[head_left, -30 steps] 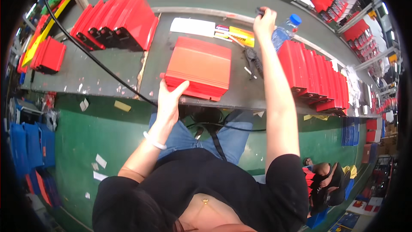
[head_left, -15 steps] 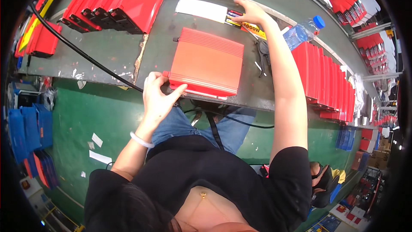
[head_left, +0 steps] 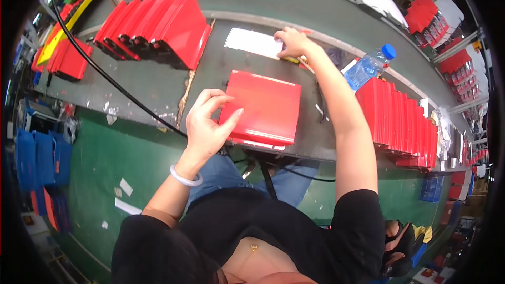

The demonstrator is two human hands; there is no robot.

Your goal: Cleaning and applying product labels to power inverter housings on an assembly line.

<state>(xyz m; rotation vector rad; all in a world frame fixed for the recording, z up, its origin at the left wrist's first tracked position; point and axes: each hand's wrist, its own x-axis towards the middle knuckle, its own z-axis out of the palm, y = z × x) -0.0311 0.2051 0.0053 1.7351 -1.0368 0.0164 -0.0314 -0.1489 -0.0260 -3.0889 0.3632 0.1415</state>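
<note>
A red ribbed metal case (head_left: 262, 106) lies on the dark workbench in front of me; it looks like a power inverter housing. Over its left edge is my left hand (head_left: 206, 122), thumb and fingers apart, holding nothing; whether the fingertips touch the case is unclear. Beyond the case lies a white sheet of labels (head_left: 248, 42). At the right end of that sheet is my right hand (head_left: 294, 43), its fingers curled together and pressed down. Most of the dark and yellow labels there are hidden under it, so what the fingers pinch cannot be seen.
Red cases (head_left: 155, 23) stand in a row at the back left. On the right is a longer row of red panels (head_left: 402, 121), with a blue-capped water bottle (head_left: 366, 68) behind it. A black cable (head_left: 118, 79) crosses the bench's left side. Another person (head_left: 395, 242) is at the lower right.
My right hand, spread above the labels before, has drawn in and curled its fingers on them. My left hand has let go of the case's near left corner. The whole view has shifted.
</note>
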